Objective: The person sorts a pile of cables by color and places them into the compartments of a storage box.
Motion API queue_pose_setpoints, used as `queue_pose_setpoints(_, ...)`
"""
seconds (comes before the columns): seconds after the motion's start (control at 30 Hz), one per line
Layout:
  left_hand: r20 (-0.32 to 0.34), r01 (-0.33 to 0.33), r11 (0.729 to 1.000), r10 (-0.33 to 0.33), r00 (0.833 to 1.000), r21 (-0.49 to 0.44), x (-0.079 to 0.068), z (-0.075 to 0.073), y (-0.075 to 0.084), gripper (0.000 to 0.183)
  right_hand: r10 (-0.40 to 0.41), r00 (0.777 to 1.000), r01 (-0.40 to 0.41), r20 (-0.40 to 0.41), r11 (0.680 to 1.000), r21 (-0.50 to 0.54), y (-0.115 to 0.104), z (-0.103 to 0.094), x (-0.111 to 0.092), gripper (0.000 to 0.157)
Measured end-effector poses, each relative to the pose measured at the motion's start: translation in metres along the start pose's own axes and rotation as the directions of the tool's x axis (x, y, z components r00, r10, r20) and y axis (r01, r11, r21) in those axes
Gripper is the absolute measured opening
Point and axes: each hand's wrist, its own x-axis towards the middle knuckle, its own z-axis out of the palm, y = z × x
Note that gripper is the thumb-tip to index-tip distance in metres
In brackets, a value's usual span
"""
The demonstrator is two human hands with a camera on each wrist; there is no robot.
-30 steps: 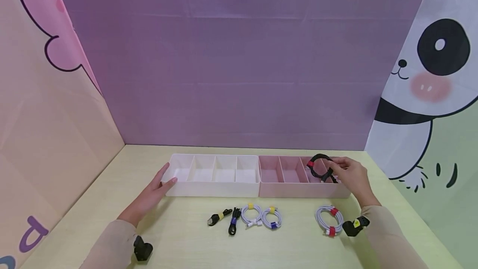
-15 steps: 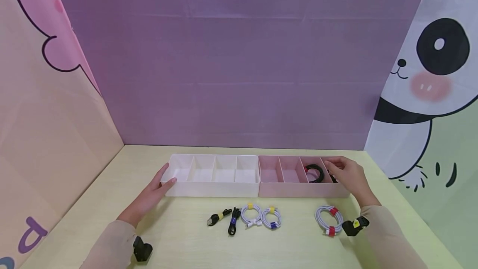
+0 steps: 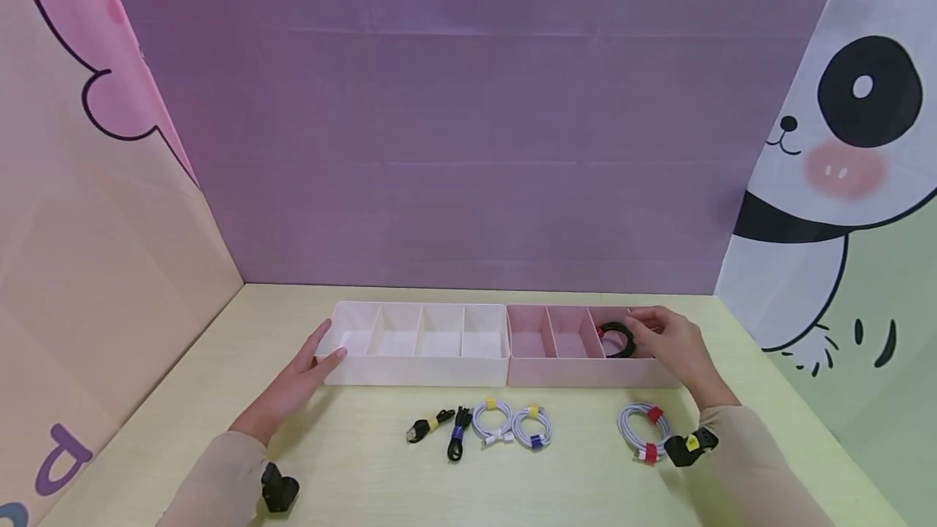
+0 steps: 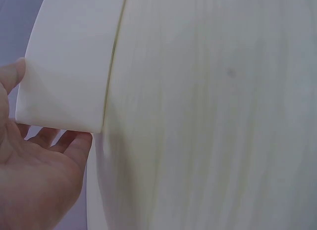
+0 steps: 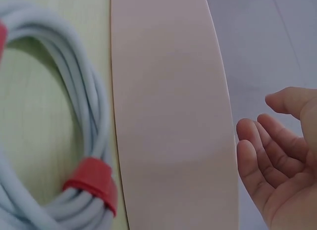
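Note:
My left hand (image 3: 307, 376) grips the left end of a white divided box (image 3: 417, 372). In the left wrist view its thumb lies at the top edge and its fingers bend against the end wall. A pink divided box (image 3: 586, 373) stands end to end with the white one. My right hand (image 3: 673, 348) is over the pink box's right part, thumb and fingers apart with nothing between them in the right wrist view. A coiled black cable (image 3: 629, 340) with a red tie lies in the pink box's third compartment from the left, partly behind the fingers. The rightmost compartment is mostly hidden.
In front of the boxes lie a black cable with a yellow tie (image 3: 429, 425), a black cable with a blue tie (image 3: 457, 433) and two white coiled cables (image 3: 479, 421). A larger white coil with red ties (image 3: 627, 433) lies near the right wrist. A purple wall (image 3: 468, 145) stands behind.
My right hand has let go of the black coil with the red tie, which dropped into the third pink compartment. The hand has then shifted slightly left. My left hand stays in place.

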Motion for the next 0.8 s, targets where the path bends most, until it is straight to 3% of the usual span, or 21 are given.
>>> queue_pose_setpoints(0.3,-0.004,-0.002,1.000,0.002,1.000,0.007,-0.002,0.000,0.001,0.084,-0.080,0.996,0.079,0.036,0.996,0.032,-0.011,0.011,0.002,0.026)
queue_pose_setpoints(0.53,-0.005,-0.010,1.000,0.010,1.000,-0.001,-0.002,0.000,0.000,0.084,-0.188,0.982,0.188,0.001,0.982,0.008,-0.019,0.018,0.000,0.015)
queue_pose_setpoints(0.8,-0.005,-0.012,1.000,0.012,1.000,-0.005,-0.002,0.000,0.000,0.084,-0.196,0.980,0.195,0.013,0.980,0.044,-0.027,0.027,-0.007,0.014)
